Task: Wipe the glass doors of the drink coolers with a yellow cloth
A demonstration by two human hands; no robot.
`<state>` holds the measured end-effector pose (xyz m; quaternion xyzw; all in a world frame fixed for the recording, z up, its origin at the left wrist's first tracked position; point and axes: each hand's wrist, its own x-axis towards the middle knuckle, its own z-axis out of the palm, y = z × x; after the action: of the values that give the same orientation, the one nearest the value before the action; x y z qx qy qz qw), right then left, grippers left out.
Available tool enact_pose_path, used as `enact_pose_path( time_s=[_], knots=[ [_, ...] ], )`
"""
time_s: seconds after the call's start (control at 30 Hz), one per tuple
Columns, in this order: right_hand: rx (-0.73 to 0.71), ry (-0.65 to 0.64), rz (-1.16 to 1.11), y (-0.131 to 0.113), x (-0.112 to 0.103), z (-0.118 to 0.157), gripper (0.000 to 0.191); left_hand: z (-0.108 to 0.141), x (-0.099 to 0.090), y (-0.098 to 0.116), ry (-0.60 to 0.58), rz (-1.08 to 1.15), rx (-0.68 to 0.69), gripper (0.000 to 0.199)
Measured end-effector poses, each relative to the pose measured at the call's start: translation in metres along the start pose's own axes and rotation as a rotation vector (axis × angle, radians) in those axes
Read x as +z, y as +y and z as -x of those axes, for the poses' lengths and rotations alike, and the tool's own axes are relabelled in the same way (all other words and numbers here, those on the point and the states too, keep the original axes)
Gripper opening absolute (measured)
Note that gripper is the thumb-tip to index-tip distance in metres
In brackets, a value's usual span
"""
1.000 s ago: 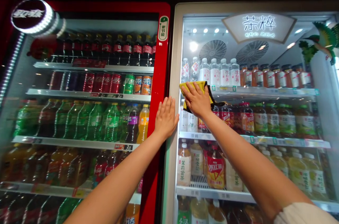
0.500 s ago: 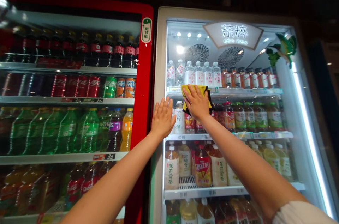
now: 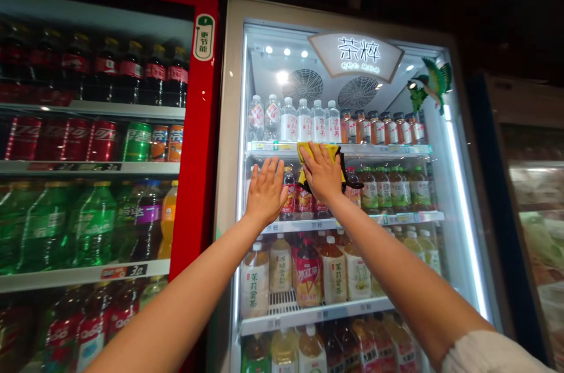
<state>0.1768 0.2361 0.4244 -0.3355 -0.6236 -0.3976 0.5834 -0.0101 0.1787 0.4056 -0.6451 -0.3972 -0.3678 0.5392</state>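
A yellow cloth with black edging (image 3: 307, 153) lies flat against the glass door of a lit drinks cooler (image 3: 233, 126), under my right hand (image 3: 324, 170). The fingers of that hand are spread over the cloth and press it to the glass. To its left, my left hand (image 3: 265, 192) rests on or just before the same door, palm forward, fingers stretched out, holding nothing. Behind the glass, clear water bottles (image 3: 288, 120) stand on the top shelf, and green-labelled bottles (image 3: 385, 190) on the shelf below.
At the left stands a red-framed cooler (image 3: 198, 126) with cola bottles, cans and green bottles (image 3: 96, 223). A fan-shaped lit sign (image 3: 359, 56) and a green bird ornament (image 3: 432, 84) are at the cooler's top. Another cabinet (image 3: 524, 97) is at the far right.
The view has shifted to the right, so both coolers appear farther left. Relative to the cooler, the right hand and cloth have moved right across the glass, and the left hand also sits farther right.
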Motion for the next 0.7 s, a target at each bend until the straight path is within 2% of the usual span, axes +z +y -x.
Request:
enact_pose_path(
  time_s=[0.13,0.23,0.3,0.4,0.47,0.53,0.63,0.7],
  knots=[
    [0.112,0.067,0.031,0.017,-0.001,0.033,0.056,-0.002,0.006,0.015,0.015,0.002,0.017,0.075],
    [0.041,-0.025,0.067,0.015,-0.005,0.051,0.056,-0.003,0.010,0.025,0.007,-0.014,0.027,0.071],
    [-0.031,-0.082,0.069,0.019,-0.009,0.043,0.054,-0.007,0.015,0.033,0.007,-0.018,0.021,0.069],
    [-0.067,-0.068,0.047,0.043,-0.014,0.018,0.052,-0.018,0.026,0.046,0.024,-0.019,0.003,0.070],
    [-0.016,-0.024,0.041,0.065,-0.017,0.008,0.051,-0.023,0.033,0.055,0.044,-0.024,-0.011,0.071],
    [0.104,0.013,0.054,0.084,-0.018,0.012,0.051,-0.025,0.039,0.062,0.062,-0.029,-0.024,0.074],
    [0.260,0.003,0.100,0.096,-0.020,0.040,0.053,-0.023,0.044,0.071,0.069,-0.029,-0.017,0.077],
    [0.228,-0.052,0.123,0.096,-0.022,0.058,0.053,-0.022,0.047,0.078,0.067,-0.029,0.001,0.075]
  ],
)
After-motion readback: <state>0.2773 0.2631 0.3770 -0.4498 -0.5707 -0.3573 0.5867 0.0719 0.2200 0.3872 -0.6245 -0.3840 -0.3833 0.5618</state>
